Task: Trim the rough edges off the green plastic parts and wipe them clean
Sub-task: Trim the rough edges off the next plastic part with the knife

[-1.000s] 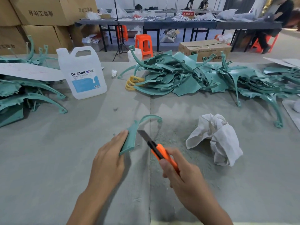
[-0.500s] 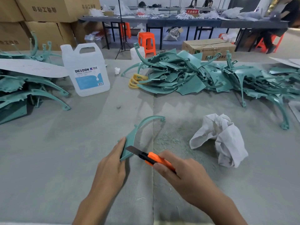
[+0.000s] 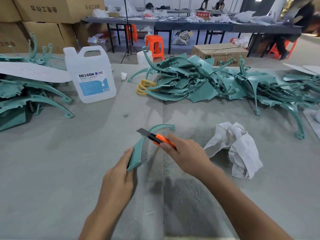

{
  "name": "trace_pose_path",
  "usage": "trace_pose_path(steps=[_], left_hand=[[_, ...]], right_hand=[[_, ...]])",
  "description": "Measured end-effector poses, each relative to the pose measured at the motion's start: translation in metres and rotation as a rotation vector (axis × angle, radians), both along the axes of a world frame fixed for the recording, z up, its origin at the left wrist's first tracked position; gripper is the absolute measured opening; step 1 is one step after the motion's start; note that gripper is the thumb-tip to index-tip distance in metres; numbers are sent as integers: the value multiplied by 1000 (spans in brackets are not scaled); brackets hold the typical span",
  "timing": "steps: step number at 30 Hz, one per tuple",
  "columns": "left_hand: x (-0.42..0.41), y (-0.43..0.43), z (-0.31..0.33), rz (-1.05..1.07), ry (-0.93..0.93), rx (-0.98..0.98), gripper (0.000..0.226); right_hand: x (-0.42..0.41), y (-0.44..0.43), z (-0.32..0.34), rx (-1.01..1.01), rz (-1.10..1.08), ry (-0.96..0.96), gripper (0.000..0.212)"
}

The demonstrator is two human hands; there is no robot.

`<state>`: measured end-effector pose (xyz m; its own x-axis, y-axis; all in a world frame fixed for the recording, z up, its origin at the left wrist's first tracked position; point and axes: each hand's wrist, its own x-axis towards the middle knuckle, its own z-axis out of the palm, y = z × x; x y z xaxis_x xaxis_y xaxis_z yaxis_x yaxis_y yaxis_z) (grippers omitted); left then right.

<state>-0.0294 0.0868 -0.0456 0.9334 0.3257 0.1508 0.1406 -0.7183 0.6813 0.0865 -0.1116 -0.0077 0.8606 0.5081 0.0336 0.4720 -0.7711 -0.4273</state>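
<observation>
- While left hand (image 3: 119, 177) grips the wide end of one curved green part (image 3: 136, 153) mid-bench, right hand (image 3: 187, 153) is closed round one orange knife (image 3: 155, 136), blade out across the part's arc; contact unclear.
- One crumpled white rag (image 3: 237, 149) near the knife hand's right, apart.
- Two green-part heaps, uncountable: left edge (image 3: 26, 99), far edge (image 3: 199, 82).
- One DEXCON jug (image 3: 91, 75) between the heaps.
- Bare bench (image 3: 52, 170) left of the held part and along the near edge.

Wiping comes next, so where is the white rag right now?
In the head view the crumpled white rag lies on the grey table, right of the right hand gripping the orange knife and nearer than the long pile of green parts.
</observation>
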Motion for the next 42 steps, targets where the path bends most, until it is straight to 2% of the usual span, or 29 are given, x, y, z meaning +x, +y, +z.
trace_pose_path(steps=[5, 14, 22, 26, 32, 35, 38, 42], left_hand=[[3, 0, 1, 15, 3, -31, 56], [2, -6, 1, 29, 35, -44, 56], [-2, -6, 0, 18, 33, -89, 58], [-4, -4, -1, 1, 29, -93, 60], [-7, -8, -5, -22, 10, -38, 66], [-9, -8, -11, -47, -3, -3, 69], [-8, -8, -14, -42, -21, 15, 71], [-7, -9, -16, -23, -29, 15, 74]], right_hand=[[32, 12, -10, 29, -66, 21, 39], [72, -9, -28, -116, -276, 69, 39], [92, -18, -13, -229, -367, 136, 36], [91, -26, -13, -218, -390, 145, 33], [69, -23, 10, -78, -261, 109, 36], [46, -17, 40, 1, -92, 120, 35], [18, -17, 66, -54, 84, 35, 32], [-12, -21, 78, -103, 184, 89, 27]])
